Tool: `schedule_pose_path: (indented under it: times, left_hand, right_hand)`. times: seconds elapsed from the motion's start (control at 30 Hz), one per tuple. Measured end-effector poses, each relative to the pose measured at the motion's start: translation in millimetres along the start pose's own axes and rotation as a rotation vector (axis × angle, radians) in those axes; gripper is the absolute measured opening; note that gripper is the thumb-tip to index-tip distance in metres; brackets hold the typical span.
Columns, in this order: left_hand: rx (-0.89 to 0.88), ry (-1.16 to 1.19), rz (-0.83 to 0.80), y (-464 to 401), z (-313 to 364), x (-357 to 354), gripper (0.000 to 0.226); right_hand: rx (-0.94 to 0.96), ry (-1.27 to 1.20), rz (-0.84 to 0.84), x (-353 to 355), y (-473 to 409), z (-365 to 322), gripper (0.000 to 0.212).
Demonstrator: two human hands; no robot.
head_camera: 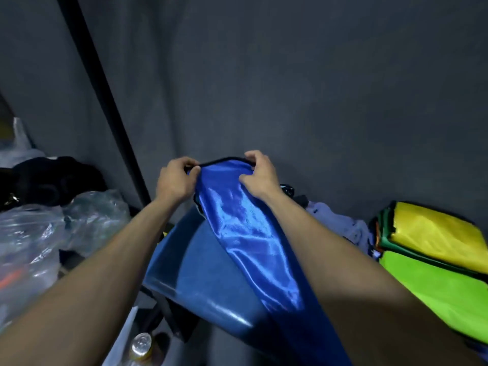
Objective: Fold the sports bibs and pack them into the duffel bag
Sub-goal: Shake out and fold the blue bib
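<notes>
Both arms reached forward and up, holding a shiny blue bib (253, 233) by its black-trimmed top edge in front of a grey wall (317, 88). The left hand (175, 180) had its fingers curled in, pinching the left end of that edge between thumb and fingertips. The right hand (260, 175) gripped the right end, its fingers hooked over the trim and its thumb pressed against the near face of the cloth. Between the two hands the edge ran in a short arc, and the rest of the bib hung down and toward the camera in a narrow, gathered length between the forearms.

Beneath the hanging cloth lay a darker blue duffel bag (195, 268), its smooth surface catching the light; whether it was open could not be told. To the right lay a stack of folded bibs (433, 249), a yellow one on top, green edges beneath it and a lime-green one nearer the camera. To the left were crumpled clear plastic bags (52, 228) and a dark bundle (50, 180) behind them. A bottle cap (141, 343) showed near the bottom edge.
</notes>
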State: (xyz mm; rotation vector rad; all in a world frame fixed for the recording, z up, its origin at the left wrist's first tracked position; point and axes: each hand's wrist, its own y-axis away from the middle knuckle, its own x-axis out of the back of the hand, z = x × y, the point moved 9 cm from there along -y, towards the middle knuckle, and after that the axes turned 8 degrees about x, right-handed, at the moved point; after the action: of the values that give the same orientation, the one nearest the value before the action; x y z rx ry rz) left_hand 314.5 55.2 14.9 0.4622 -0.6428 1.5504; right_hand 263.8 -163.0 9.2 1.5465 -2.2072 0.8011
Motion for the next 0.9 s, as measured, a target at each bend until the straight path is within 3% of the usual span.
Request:
schedule_pose_path:
  times: [0.1, 0.17, 0.33, 0.5, 0.63, 0.73, 0.8, 0.9]
  left_hand:
    - [0.036, -0.281, 0.013, -13, -19, -13, 0.027]
    - [-0.032, -0.503, -0.002, -7, -14, -25, 0.040]
    - [-0.403, -0.320, -0.218, 52, 46, -57, 0.024]
    - [-0.688, -0.176, -0.431, 160, 111, -77, 0.014]
    - [-0.842, -0.142, -0.733, 260, 150, -105, 0.011]
    - [-0.894, -0.226, -0.914, 323, 156, -131, 0.018]
    - [-0.920, -0.342, -0.940, 356, 154, -145, 0.033]
    - [-0.931, -0.540, -0.840, 381, 146, -159, 0.054]
  right_hand:
    - [0.042, 0.086, -0.104, -19, -10, 7, 0.066]
    - [0.101, 0.156, -0.177, -23, -10, 7, 0.066]
    - [0.290, 0.189, -0.135, 19, 29, -20, 0.048]
    - [0.374, 0.131, -0.007, 116, 134, -34, 0.019]
    - [0.210, 0.212, 0.089, 207, 239, 8, 0.007]
    - [0.004, 0.280, 0.177, 263, 314, 61, 0.014]
    - [-0.147, 0.346, 0.226, 286, 359, 93, 0.021]
    - [-0.336, 0.347, 0.251, 294, 405, 136, 0.015]
